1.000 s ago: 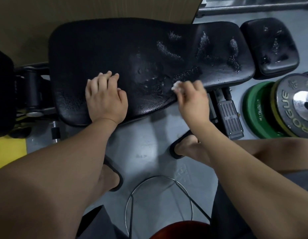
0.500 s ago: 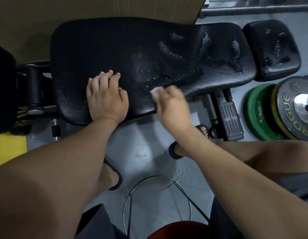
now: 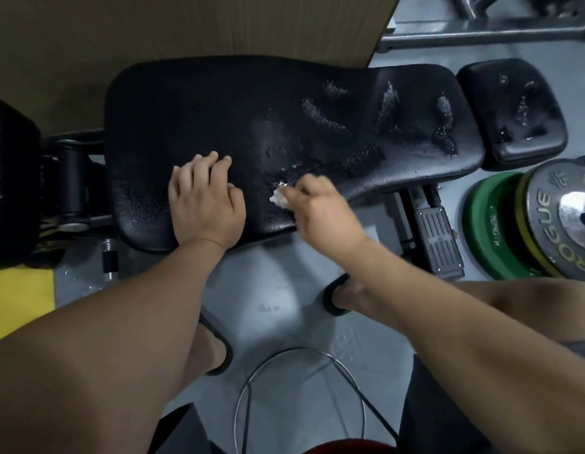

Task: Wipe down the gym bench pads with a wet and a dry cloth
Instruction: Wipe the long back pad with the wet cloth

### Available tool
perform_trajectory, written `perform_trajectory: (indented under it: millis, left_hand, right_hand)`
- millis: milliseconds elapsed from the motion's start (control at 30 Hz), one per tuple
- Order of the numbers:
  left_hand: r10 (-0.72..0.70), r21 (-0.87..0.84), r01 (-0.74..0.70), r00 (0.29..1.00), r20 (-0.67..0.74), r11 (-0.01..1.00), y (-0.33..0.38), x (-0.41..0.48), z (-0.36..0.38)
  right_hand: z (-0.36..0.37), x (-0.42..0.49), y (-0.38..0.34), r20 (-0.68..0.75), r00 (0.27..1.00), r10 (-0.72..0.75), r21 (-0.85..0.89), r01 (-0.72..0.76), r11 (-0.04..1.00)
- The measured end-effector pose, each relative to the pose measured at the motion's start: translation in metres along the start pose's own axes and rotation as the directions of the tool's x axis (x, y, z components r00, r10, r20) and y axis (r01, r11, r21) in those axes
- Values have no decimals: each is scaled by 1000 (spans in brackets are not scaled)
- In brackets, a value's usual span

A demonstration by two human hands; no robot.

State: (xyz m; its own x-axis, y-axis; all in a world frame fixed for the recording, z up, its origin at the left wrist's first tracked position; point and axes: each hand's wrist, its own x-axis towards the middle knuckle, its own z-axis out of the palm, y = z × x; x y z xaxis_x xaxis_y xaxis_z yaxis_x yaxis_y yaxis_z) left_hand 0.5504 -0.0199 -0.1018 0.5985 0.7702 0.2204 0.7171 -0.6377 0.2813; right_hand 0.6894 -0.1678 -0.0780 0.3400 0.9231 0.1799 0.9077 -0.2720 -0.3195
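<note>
A long black bench pad (image 3: 219, 103) lies across the middle of the view, with foamy wet streaks on its right half. A smaller black pad (image 3: 513, 106), also streaked, sits at its right end. My left hand (image 3: 206, 201) rests flat on the pad's near edge. My right hand (image 3: 320, 204) grips a small white cloth (image 3: 278, 197) and presses it on the pad just right of my left hand; most of the cloth is hidden in my fingers.
Green and grey weight plates (image 3: 533, 221) lean at the right. A black foot pedal (image 3: 438, 237) sits under the bench. Another black pad (image 3: 9, 178) is at far left. A metal stool ring (image 3: 301, 398) and my sandalled feet are on the grey floor below.
My right hand has swept the cloth leftward along the pad's near edge toward my left hand. The left hand has stayed put.
</note>
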Motion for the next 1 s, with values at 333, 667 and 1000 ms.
perform_trajectory:
  millis: [333, 667, 1000]
  left_hand:
    - [-2, 22, 2, 1000, 7, 1000, 1, 2, -1]
    - [-35, 19, 34, 998, 47, 999, 5, 5, -9]
    - [-2, -68, 17, 976, 216, 998, -4, 25, -37]
  right_hand:
    - [8, 8, -8, -1, 1000, -14, 20, 14, 1000]
    - [-9, 50, 14, -28, 999, 19, -77, -21, 997]
    - [-10, 20, -4, 63, 988, -142, 92, 136, 986]
